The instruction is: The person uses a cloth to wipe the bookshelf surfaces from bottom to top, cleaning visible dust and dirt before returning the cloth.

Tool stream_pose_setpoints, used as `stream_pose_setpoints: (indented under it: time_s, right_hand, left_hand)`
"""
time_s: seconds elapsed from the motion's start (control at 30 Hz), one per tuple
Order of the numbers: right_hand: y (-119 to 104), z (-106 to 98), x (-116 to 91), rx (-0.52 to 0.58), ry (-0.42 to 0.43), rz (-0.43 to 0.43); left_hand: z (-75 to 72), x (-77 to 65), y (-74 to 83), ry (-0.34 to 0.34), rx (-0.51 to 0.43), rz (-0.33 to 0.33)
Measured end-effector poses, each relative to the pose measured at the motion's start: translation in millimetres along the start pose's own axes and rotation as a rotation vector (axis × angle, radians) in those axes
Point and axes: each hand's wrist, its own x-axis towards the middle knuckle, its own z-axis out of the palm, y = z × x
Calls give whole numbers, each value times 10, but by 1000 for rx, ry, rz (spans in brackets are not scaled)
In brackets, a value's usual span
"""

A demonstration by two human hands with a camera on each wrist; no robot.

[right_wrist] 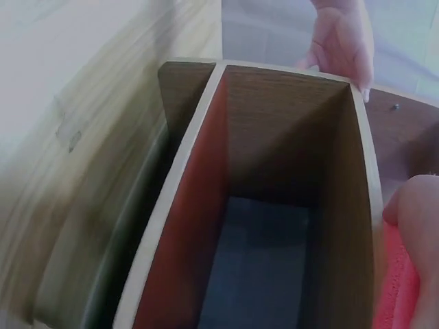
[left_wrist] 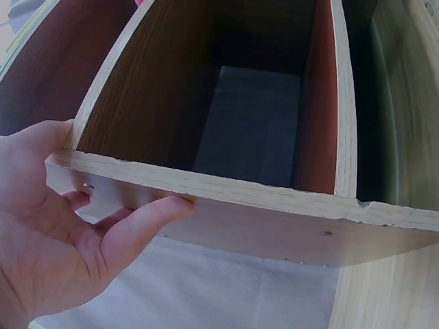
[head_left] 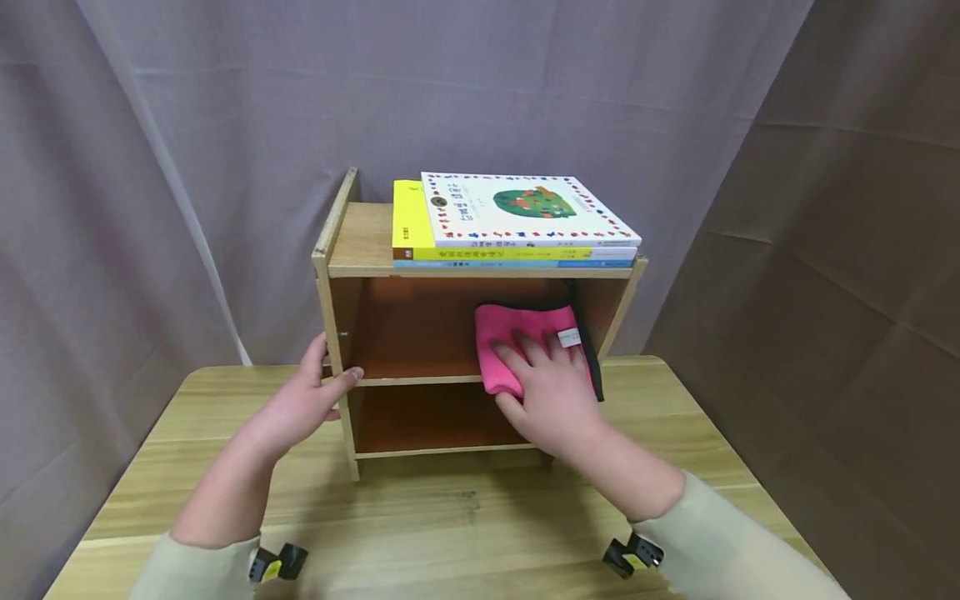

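A small wooden shelf with two open compartments stands on the table. My left hand holds its left side panel, the thumb on the front edge and the other fingers along the outer face. In the left wrist view, this hand is at the panel's edge. My right hand lies with spread fingers on a pink cloth with a dark edge and a white label. The cloth is at the right of the upper compartment and hangs over the middle board's front edge. In the right wrist view, only a strip of pink cloth shows.
Stacked on the shelf's top are several books, a white one uppermost over a yellow and a blue one. The wooden table extends in front and to both sides. Grey curtains hang behind, and a brownish one at the right.
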Motion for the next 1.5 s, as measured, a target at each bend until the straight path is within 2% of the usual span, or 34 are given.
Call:
stream_pose_setpoints:
  time_s: [0.2, 0.33, 0.47, 0.57, 0.63, 0.77, 0.87, 1.03, 1.17, 1.5]
  right_hand:
    - [-26, 79, -5, -30, 85, -7]
    - [-24, 98, -20, -57, 95, 6]
    - [-24, 107, -35, -68, 98, 8]
    - [-22, 120, -40, -64, 116, -4]
    - [-17, 128, -41, -65, 133, -13]
    - [-10, 144, -39, -65, 162, -25]
    - [-8, 153, -38, -66, 172, -30]
    - [-4, 168, -50, -70, 183, -30]
    - [-7, 188, -55, -77, 183, -31]
    - [4, 206, -68, -86, 212, -33]
  left_hand:
    - [7, -14, -8, 36, -15, 10]
    - [23, -13, -15, 47, -13, 1]
    - [1, -81, 45, 45, -1, -33]
    - [-57, -150, 169, 76, -25, 0]
    - [-110, -167, 286, 112, -60, 62]
    - [-243, -157, 535, 188, -77, 141]
    - [-317, -123, 684, 215, -94, 168]
    - [-348, -31, 887, 231, -94, 184]
    - [-361, 39, 1010, 218, -84, 187]
    - [-431, 138, 1129, 79, -67, 123]
